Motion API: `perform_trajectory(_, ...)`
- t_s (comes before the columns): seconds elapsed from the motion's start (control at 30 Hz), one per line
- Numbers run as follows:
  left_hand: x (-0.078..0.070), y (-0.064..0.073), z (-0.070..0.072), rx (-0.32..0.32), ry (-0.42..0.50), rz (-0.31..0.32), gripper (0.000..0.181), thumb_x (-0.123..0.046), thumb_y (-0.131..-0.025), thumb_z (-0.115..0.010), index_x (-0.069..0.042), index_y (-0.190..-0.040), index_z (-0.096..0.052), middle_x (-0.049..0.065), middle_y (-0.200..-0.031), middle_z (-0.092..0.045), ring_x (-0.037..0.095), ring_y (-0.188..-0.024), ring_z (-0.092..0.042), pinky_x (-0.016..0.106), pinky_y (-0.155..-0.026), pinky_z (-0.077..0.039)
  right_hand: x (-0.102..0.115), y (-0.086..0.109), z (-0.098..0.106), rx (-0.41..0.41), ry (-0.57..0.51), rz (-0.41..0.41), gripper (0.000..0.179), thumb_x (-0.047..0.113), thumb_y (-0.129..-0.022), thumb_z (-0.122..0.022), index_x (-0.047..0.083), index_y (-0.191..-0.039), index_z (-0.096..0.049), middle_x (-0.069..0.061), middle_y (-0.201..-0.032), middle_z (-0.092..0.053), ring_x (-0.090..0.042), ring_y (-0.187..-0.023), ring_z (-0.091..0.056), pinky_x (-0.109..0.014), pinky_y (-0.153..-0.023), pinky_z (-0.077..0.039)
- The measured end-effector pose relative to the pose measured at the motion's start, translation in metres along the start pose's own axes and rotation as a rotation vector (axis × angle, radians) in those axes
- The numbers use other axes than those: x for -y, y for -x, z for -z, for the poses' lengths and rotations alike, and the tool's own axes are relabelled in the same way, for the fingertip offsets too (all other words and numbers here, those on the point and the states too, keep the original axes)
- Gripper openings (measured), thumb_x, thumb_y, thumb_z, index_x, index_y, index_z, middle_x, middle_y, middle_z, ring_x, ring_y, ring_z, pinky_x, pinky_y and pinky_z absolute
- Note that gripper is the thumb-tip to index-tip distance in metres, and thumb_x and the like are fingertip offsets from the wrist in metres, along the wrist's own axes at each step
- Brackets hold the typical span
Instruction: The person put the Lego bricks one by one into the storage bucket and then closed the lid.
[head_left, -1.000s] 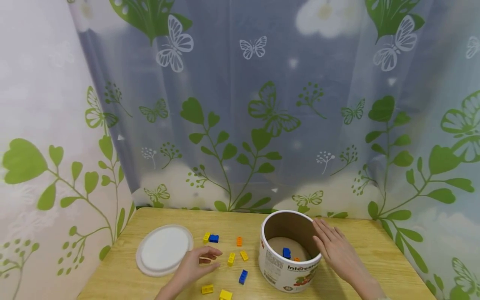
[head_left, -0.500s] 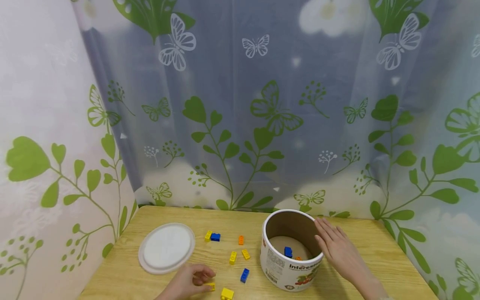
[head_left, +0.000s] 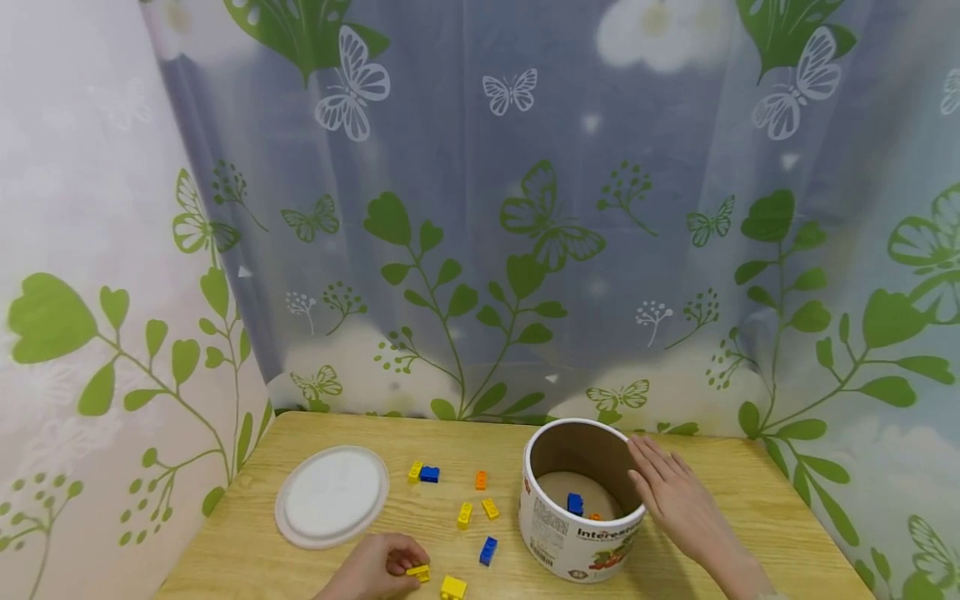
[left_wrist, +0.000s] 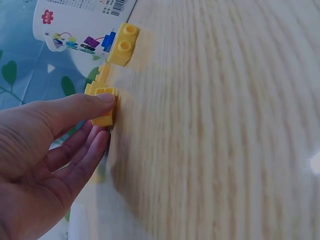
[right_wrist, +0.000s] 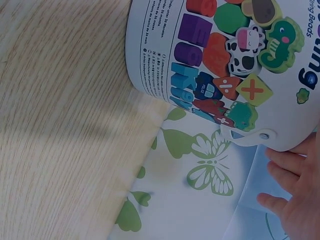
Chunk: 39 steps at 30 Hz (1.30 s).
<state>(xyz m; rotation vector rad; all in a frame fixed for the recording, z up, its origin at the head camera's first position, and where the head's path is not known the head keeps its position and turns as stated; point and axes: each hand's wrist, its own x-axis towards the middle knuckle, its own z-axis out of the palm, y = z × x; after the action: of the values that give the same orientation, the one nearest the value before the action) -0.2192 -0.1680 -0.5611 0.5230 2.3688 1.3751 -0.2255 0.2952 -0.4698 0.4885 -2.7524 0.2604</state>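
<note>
My left hand is low over the front of the table and pinches a small yellow toy brick between thumb and fingers. In the left wrist view the thumb covers part of that yellow brick. A larger yellow brick lies just to its right. My right hand, fingers straight, rests against the right rim of a round white bucket. Inside the bucket are a blue brick and an orange piece, partly hidden by the near wall.
On the wooden table, a white round lid lies at the left. Several loose bricks are between lid and bucket, including a blue one, an orange one and a yellow one. A patterned curtain hangs behind.
My left hand has come down toward the table's front edge and taken hold of the small yellow brick there. My right hand has stayed on the bucket's rim.
</note>
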Motion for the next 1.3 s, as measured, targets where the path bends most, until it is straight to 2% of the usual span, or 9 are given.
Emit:
perform_trajectory(0.23, -0.012, -0.004, 0.000, -0.046, -0.041, -0.066, 0.015, -0.008, -0.084, -0.082, -0.011, -0.097, -0.076, -0.003, -0.091, -0.071, 0.006, -0.079, -0.061, 0.019, -0.068, -0.055, 0.000, 0.000, 0.001, -0.038, 0.019, 0.026, 0.050, 0.028, -0.107, -0.050, 0.001, -0.149, -0.049, -0.016, -0.152, -0.049, -0.038, -0.141, -0.043, -0.058, -0.114, -0.035)
perform_trajectory(0.57, -0.038, -0.024, 0.009, -0.112, -0.104, -0.185, 0.016, -0.006, -0.085, -0.081, -0.010, -0.100, -0.077, -0.003, -0.097, -0.073, 0.007, -0.083, -0.065, 0.018, -0.070, -0.057, 0.001, 0.000, 0.001, -0.050, 0.029, 0.032, 0.050, 0.024, -0.105, -0.055, 0.001, -0.148, -0.050, -0.016, -0.152, -0.049, -0.038, -0.141, -0.044, -0.059, -0.113, -0.036)
perform_trajectory(0.73, -0.054, -0.031, 0.015, -0.134, -0.116, -0.220, 0.015, -0.006, -0.086, -0.080, -0.012, -0.099, -0.077, -0.001, -0.097, -0.073, 0.006, -0.083, -0.065, 0.018, -0.071, -0.058, 0.001, 0.000, 0.000, -0.052, 0.029, 0.028, 0.050, 0.023, -0.104, -0.056, 0.001, -0.148, -0.050, -0.015, -0.152, -0.049, -0.037, -0.141, -0.044, -0.059, -0.114, -0.036)
perform_trajectory(0.9, -0.067, -0.035, 0.021, -0.145, -0.141, -0.261, 0.015, -0.004, -0.086, -0.080, -0.011, -0.098, -0.076, 0.002, -0.097, -0.073, 0.012, -0.084, -0.067, 0.019, -0.070, -0.059, 0.000, 0.000, 0.000, -0.060, 0.028, 0.035, 0.050, 0.022, -0.104, -0.056, 0.001, -0.148, -0.050, -0.016, -0.152, -0.050, -0.037, -0.141, -0.044, -0.059, -0.114, -0.036)
perform_trajectory(1.1, -0.080, -0.041, 0.026, -0.149, -0.161, -0.272, 0.015, -0.008, -0.088, -0.079, -0.011, -0.102, -0.076, 0.002, -0.099, -0.073, 0.014, -0.086, -0.066, 0.019, -0.072, -0.058, -0.002, 0.001, -0.004, -0.039, 0.029, 0.023, 0.050, 0.023, -0.104, -0.056, 0.001, -0.149, -0.049, -0.015, -0.153, -0.048, -0.036, -0.142, -0.043, -0.058, -0.115, -0.035)
perform_trajectory(1.3, -0.092, -0.050, 0.027, -0.177, -0.238, -0.316, 0.016, -0.010, -0.088, -0.080, -0.013, -0.102, -0.076, 0.000, -0.100, -0.074, 0.012, -0.084, -0.067, 0.020, -0.072, -0.058, -0.002, 0.000, -0.005, -0.069, 0.033, 0.035, 0.049, 0.024, -0.104, -0.056, 0.001, -0.147, -0.051, -0.015, -0.152, -0.050, -0.037, -0.140, -0.045, -0.059, -0.113, -0.036)
